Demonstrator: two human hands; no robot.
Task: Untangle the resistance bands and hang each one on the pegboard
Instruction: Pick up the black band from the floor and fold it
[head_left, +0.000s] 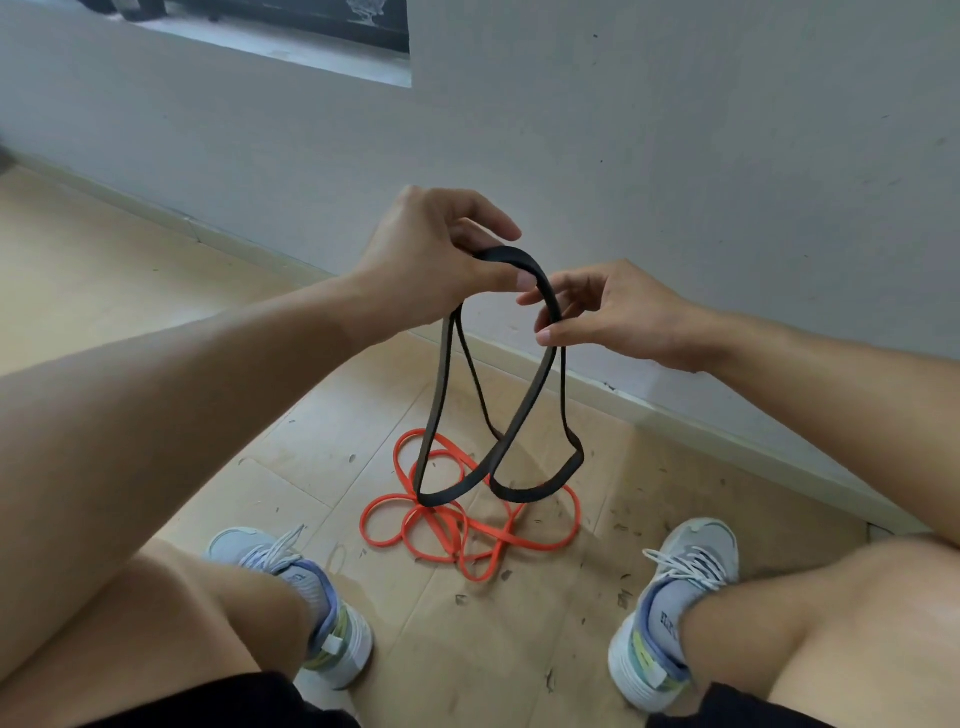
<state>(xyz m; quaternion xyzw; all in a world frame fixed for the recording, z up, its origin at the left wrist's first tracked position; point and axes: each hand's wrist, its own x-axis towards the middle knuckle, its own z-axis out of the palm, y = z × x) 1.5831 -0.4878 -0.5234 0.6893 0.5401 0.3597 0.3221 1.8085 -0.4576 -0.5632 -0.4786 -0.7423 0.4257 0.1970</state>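
Observation:
A black resistance band (439, 395) hangs in long loops from both hands, its lower ends dangling just above the floor. My left hand (431, 249) grips the top of the band between thumb and curled fingers. My right hand (613, 312) pinches the same band a little lower, at the right side of its top arc. Below, an orange resistance band (524, 540) lies in a tangled heap of loops on the floor between my feet. No pegboard is in view.
A grey wall (675, 156) with a pale skirting board (727, 431) runs diagonally just beyond the bands. The floor (78, 260) is light wood-look with scuff marks. My two shoes (332, 623) (670, 618) and bare knees frame the bottom of the view.

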